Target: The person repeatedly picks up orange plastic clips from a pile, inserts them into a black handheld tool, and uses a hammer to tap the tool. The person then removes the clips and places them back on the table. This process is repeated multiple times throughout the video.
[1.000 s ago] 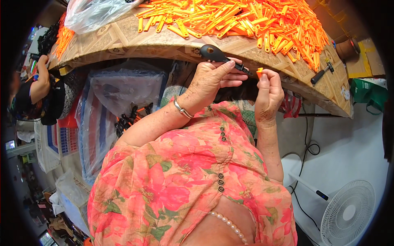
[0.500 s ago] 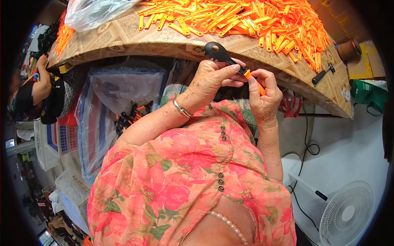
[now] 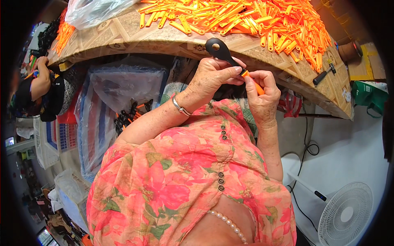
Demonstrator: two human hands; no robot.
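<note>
My left hand (image 3: pixel 211 78) is closed round the neck of a black spoon-shaped kitchen utensil (image 3: pixel 221 51). The utensil's rounded head, with one hole in it, points up and to the left past my fingers. An orange handle (image 3: pixel 259 88) lies in line with the black neck, its near end pinched between the thumb and fingers of my right hand (image 3: pixel 264 98). Where black and orange meet, my fingertips partly cover the joint. Both hands are above my lap, just in front of the table edge.
A large heap of orange handles (image 3: pixel 230 16) covers the far tabletop (image 3: pixel 123 37). At the table's right lie a hammer (image 3: pixel 324 74) and a brown spool (image 3: pixel 350 51). A plastic-lined bin (image 3: pixel 98 119) with black-and-orange pieces stands at left, a white fan (image 3: pixel 347 213) at lower right. Another person's arm (image 3: pixel 41 84) is at far left.
My right hand has shifted slightly left, its thumb nearer the joint and my left fingers. The utensil's head has moved a little up and right. Both hands keep their hold.
</note>
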